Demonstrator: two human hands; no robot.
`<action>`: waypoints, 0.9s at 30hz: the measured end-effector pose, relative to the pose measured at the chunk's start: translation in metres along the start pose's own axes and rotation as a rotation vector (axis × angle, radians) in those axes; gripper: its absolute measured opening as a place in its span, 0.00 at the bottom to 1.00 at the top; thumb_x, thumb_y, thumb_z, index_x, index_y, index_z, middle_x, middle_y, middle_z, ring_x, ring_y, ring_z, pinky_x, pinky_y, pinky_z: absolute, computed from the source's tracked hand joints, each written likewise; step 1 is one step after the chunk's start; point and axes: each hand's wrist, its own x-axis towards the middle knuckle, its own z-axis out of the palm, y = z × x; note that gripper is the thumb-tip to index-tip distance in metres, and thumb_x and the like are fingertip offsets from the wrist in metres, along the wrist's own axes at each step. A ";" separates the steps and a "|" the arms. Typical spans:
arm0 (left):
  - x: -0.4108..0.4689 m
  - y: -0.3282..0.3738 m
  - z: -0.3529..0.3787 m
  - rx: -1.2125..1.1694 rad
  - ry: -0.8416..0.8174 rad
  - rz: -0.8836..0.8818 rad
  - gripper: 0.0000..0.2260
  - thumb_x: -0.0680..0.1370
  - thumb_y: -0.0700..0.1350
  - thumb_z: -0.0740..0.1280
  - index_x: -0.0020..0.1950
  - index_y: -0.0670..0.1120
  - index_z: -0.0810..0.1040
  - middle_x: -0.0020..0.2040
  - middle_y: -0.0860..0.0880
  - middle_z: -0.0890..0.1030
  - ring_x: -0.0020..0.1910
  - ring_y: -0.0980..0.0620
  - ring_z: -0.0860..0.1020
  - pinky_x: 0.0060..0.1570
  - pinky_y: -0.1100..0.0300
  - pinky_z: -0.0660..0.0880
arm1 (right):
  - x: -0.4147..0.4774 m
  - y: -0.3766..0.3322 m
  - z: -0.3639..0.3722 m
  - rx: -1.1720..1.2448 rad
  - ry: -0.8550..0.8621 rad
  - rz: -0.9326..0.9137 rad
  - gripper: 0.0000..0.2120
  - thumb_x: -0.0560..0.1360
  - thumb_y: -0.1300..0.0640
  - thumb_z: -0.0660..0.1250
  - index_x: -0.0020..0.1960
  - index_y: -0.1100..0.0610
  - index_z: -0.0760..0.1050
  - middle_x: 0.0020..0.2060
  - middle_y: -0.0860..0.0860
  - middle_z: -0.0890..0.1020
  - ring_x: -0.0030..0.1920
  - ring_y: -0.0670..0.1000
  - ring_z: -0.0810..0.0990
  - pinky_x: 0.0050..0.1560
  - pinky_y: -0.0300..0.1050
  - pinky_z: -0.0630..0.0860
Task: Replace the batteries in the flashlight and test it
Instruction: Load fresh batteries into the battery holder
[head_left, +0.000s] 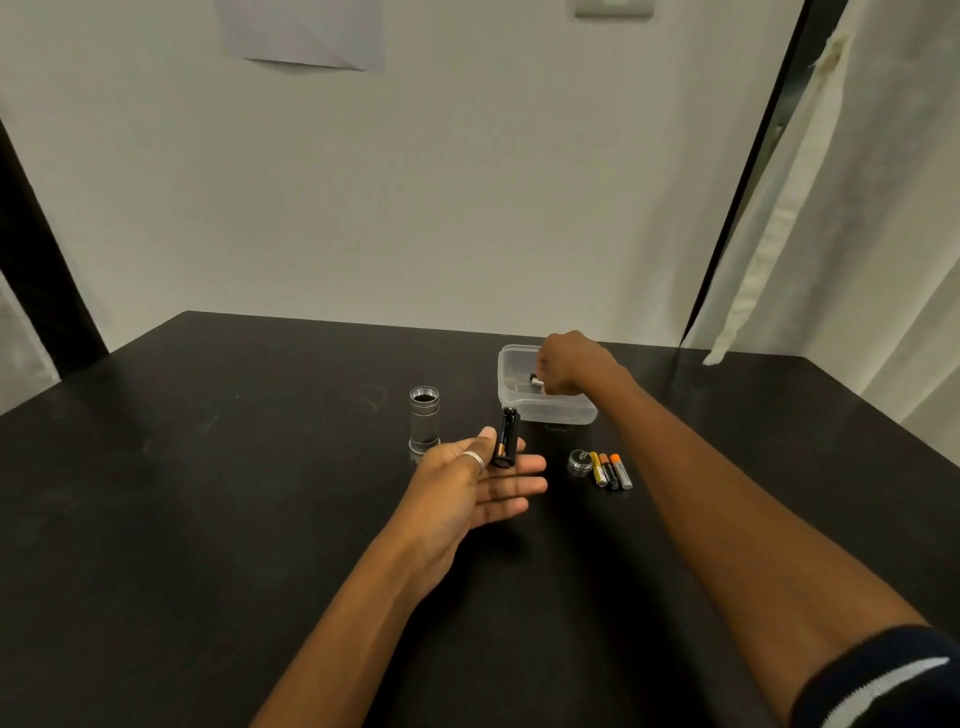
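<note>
Left hand (480, 480): we see it palm up and mostly spread above the table, thumb and forefinger pinching the black battery holder (506, 437), which stands nearly upright; a ring (474, 459) sits on the thumb.
Battery holder: dark, with at least one orange-tipped cell showing along its side.
Right hand (571, 364): we find it curled over the clear plastic tub (545, 410), fingers closed on a small battery (535, 382) whose metal end pokes out on the left.
Tub: at the far side of the table, just beyond the loose cells; we cannot make out its contents.
Flashlight body (424, 418): a silver tube standing upright on the table, open end up, just left of the left hand's fingertips.
End cap (579, 461): lying on the table right of the left hand.
Loose batteries (611, 470): three side by side, touching or nearly so, just beside the cap.
Table (208, 493): black, against a white wall (415, 208).
</note>
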 end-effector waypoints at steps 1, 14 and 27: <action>0.000 0.000 0.000 -0.001 0.000 -0.001 0.17 0.87 0.50 0.56 0.61 0.41 0.80 0.51 0.45 0.88 0.50 0.49 0.87 0.41 0.60 0.81 | 0.000 -0.001 0.000 -0.013 0.003 -0.002 0.11 0.77 0.58 0.69 0.57 0.62 0.79 0.41 0.54 0.78 0.44 0.57 0.78 0.48 0.51 0.79; -0.004 0.003 0.003 -0.010 0.009 -0.011 0.17 0.86 0.50 0.57 0.61 0.41 0.80 0.51 0.45 0.88 0.50 0.49 0.87 0.43 0.59 0.81 | -0.071 -0.016 -0.039 0.443 0.365 -0.109 0.09 0.80 0.59 0.66 0.59 0.52 0.79 0.42 0.48 0.81 0.45 0.51 0.82 0.47 0.44 0.75; -0.006 -0.001 0.005 -0.030 0.026 0.050 0.17 0.86 0.49 0.57 0.60 0.40 0.81 0.52 0.43 0.87 0.51 0.48 0.86 0.43 0.59 0.81 | -0.193 -0.051 0.002 1.045 0.544 -0.035 0.12 0.80 0.59 0.69 0.63 0.51 0.79 0.48 0.48 0.84 0.41 0.45 0.87 0.42 0.41 0.85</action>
